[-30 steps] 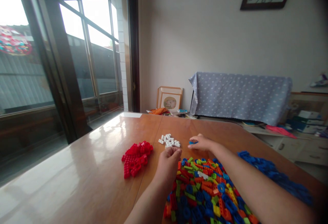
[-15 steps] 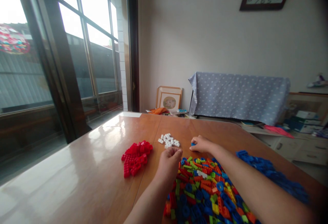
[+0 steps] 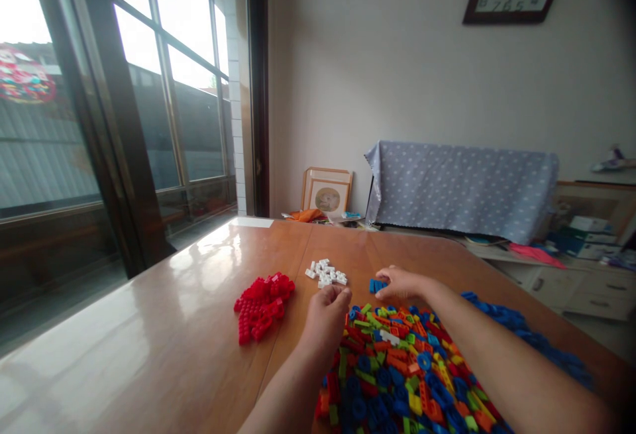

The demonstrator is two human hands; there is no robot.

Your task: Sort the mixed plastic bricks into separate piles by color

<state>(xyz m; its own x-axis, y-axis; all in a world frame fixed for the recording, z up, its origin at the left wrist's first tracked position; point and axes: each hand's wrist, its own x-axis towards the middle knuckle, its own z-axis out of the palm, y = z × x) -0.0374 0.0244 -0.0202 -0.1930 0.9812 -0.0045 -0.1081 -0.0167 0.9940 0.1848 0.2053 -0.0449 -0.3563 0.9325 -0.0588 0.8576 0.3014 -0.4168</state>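
My left hand (image 3: 328,307) is closed in a pinch beside the mixed pile, just on the near side of the white bricks (image 3: 326,273). Whatever its fingertips may hold is hidden. Beyond the pile, my right hand (image 3: 401,282) has its thumb and fingers apart around a few small blue bricks (image 3: 376,285) on the table. Below both hands spreads a large heap of mixed toy bricks (image 3: 392,361) in red, orange, green, yellow and blue, with a white piece on top. A cluster of red bricks (image 3: 263,307) lies left of my left hand.
A long heap of blue bricks (image 3: 529,336) lies right of my right forearm. All the bricks rest on a glossy wooden table (image 3: 163,341). Past its far edge are a framed picture (image 3: 328,194), a cloth-draped object (image 3: 462,185) and white drawers (image 3: 571,291).
My right hand has shifted slightly right and its fingers have parted, so more of the blue bricks shows. My left hand stays pinched in nearly the same place.
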